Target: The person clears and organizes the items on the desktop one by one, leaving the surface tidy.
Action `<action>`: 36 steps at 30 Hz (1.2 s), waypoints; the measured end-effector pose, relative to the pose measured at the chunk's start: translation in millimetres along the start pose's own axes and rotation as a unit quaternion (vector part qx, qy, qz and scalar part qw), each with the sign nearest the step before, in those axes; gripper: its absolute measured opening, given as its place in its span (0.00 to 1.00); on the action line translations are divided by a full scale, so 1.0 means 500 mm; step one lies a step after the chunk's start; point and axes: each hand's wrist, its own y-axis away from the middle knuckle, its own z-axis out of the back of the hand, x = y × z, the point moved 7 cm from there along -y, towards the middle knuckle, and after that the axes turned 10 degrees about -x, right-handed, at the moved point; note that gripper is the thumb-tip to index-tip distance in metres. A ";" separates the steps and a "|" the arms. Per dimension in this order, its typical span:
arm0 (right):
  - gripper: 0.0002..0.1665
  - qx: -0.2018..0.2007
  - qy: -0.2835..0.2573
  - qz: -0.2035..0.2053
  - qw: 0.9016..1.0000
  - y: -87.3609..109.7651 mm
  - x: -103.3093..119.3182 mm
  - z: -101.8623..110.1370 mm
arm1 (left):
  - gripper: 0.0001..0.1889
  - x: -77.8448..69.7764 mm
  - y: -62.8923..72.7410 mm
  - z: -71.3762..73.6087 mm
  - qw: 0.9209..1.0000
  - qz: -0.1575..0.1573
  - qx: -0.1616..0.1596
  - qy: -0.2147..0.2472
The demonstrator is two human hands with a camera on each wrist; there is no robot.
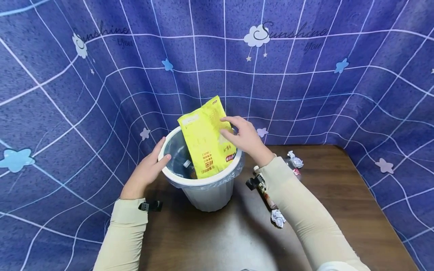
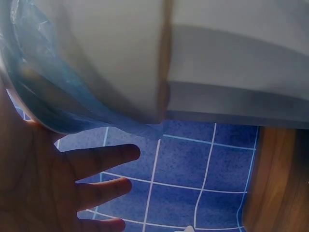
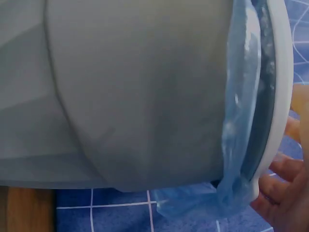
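A light grey waste bin (image 1: pixel 207 195) with a white rim (image 1: pixel 196 182) and a translucent bluish liner (image 2: pixel 72 92) stands on the table. A yellow snack bag (image 1: pixel 203 145) leans upright in its mouth, the top rising above the rim. Beside the bag a plastic bottle (image 1: pixel 188 165) is partly visible inside. My left hand (image 1: pixel 149 169) rests at the left rim, thumb over the edge; in the left wrist view its fingers are straight and spread outside. My right hand (image 1: pixel 245 137) hovers at the bag's right edge, thumb and fingers parted. Whether its fingertips touch the bag, I cannot tell.
On the brown wooden table (image 1: pixel 325 195), right of the bin, lie a bottle with a printed label (image 1: pixel 268 195), crumpled paper (image 1: pixel 278 218), another crumpled paper (image 1: pixel 295 160) and a partly hidden red-labelled item (image 1: pixel 296 172). A blue gridded curtain (image 1: pixel 210 56) encloses the back and sides.
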 end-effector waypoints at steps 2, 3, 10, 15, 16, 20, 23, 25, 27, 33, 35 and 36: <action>0.24 -0.007 0.033 0.002 0.999 0.003 -0.006 0.006 | 0.39 -0.001 0.000 -0.001 1.000 -0.003 0.001 0.000; 0.24 -0.012 0.044 0.000 0.999 0.004 -0.009 0.009 | 0.38 -0.001 -0.001 -0.001 1.000 -0.005 0.000 -0.001; 0.19 -0.085 0.051 0.004 0.995 0.005 -0.024 0.056 | 0.38 0.000 -0.007 -0.003 1.000 -0.020 -0.004 0.001; 0.17 -0.132 0.024 -0.012 0.991 0.014 -0.064 0.099 | 0.38 -0.001 -0.006 -0.004 1.000 -0.027 -0.004 0.003; 0.16 -0.138 0.017 -0.018 0.990 0.017 -0.074 0.107 | 0.38 -0.001 -0.005 -0.003 1.000 -0.027 -0.005 0.003; 0.15 -0.166 0.003 -0.038 0.985 0.031 -0.119 0.137 | 0.38 0.000 -0.004 -0.003 1.000 -0.025 -0.004 0.008; 0.15 -0.180 -0.004 -0.054 0.982 0.046 -0.154 0.152 | 0.38 -0.001 -0.004 -0.003 1.000 -0.026 -0.004 0.011; 0.16 -0.185 -0.005 -0.065 0.981 0.059 -0.180 0.157 | 0.38 -0.002 -0.004 -0.003 1.000 -0.027 -0.004 0.011; 0.16 -0.189 -0.014 -0.079 0.979 0.075 -0.205 0.159 | 0.38 -0.003 -0.004 -0.003 1.000 -0.028 -0.004 0.012; 0.20 -0.194 -0.039 -0.123 0.972 0.129 -0.278 0.156 | 0.37 0.003 -0.007 -0.007 1.000 -0.027 -0.006 0.015; 0.21 -0.193 -0.041 -0.138 0.971 0.148 -0.300 0.154 | 0.37 0.006 -0.009 -0.008 1.000 -0.026 -0.007 0.016; 0.22 -0.192 -0.039 -0.143 0.970 0.157 -0.310 0.153 | 0.37 0.006 -0.009 -0.009 1.000 -0.025 -0.006 0.017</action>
